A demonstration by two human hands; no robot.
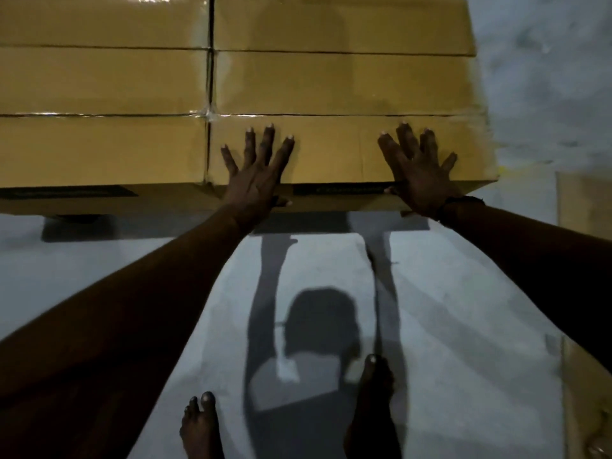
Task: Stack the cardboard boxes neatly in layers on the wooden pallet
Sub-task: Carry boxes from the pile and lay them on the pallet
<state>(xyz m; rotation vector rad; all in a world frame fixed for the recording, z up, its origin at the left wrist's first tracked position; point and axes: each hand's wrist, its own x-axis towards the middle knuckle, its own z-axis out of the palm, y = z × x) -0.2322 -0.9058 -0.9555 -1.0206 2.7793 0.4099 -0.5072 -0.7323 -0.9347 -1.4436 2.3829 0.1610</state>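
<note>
A: Where's the box (pixel 337 150) now?

B: Near-right slot of the top layer, at 12 o'clock from the person. Long axis runs 9-to-3, across the view. Its neighbour (pixel 102 150) sits touching at 9, w/ a thin dark seam between.

A: Hands?

B: Both flat on the lid, fingers spread & straight, clasping nothing. Left hand (pixel 256 175) is near the seam end; right hand (pixel 419 173) is near the 3 o'clock end. Palms lie over the near top edge, thumbs dropping onto the front face.

A: Pallet?

B: Mostly hidden under the stack. A dark bit shows at approx 8 o'clock below the neighbour; can't say for sure it's the pallet.

A: What does the next move turn on?

B: Prob. the push line. Box lies straight ahead, arms reach toward 12, so any shove goes across the short axis, toward the row (pixel 344 82) behind. Hands are roughly level, neither clearly nearer, which should keep it from twisting.

A: Is it flush?

B: Front edge looks about level w/ the neighbour's. The 3 o'clock corner seems to stick out a touch past the rows behind, but the wide lens may be doing that.

A: Else?

B: Bare feet (pixel 371 402) on a pale floor (pixel 447 326), shadow between the arms.
</note>
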